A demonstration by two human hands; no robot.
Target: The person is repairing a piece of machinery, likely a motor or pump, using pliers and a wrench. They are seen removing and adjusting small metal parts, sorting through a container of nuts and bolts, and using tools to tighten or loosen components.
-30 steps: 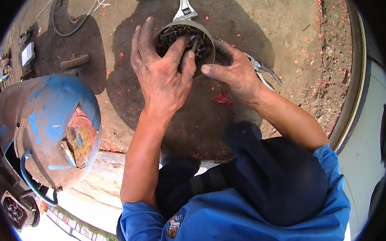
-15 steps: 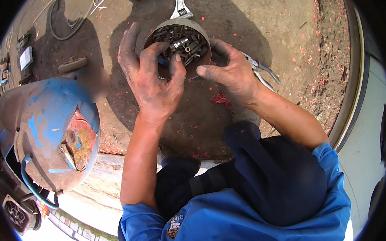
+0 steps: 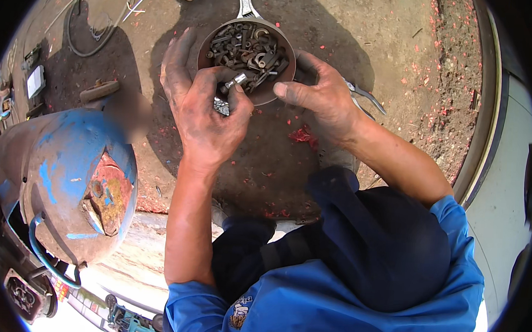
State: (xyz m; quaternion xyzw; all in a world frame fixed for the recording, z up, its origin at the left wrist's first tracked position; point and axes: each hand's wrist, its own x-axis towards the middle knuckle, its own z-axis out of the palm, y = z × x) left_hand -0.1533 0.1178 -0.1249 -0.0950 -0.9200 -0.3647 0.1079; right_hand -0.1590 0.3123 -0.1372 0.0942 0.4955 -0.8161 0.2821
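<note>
A round, rusty metal bowl (image 3: 207,40) full of dark bolts and nuts (image 3: 248,45) is in front of me. My left hand (image 3: 211,112) is at its near left side, thumb and forefinger closed on a short, shiny metal cylinder (image 3: 239,79) over the near rim. Below it, another bright metal bit (image 3: 221,106) shows by my palm; whether it is the same piece is hidden. My right hand (image 3: 321,97) grips the bowl's right side, thumb toward the near rim and fingers partly hidden behind the wall.
An adjustable wrench (image 3: 246,1) lies just beyond the bowl. Pliers (image 3: 366,99) lie past my right hand. A worn blue metal housing (image 3: 67,173) stands at left, with a cable (image 3: 79,48) on the ground behind it. Red scraps (image 3: 304,136) litter the dirty ground.
The shiny cylinder has moved from over the bowl's middle toward its near rim with my left hand. More of the bolts and nuts shows now. My right hand stays at the bowl.
</note>
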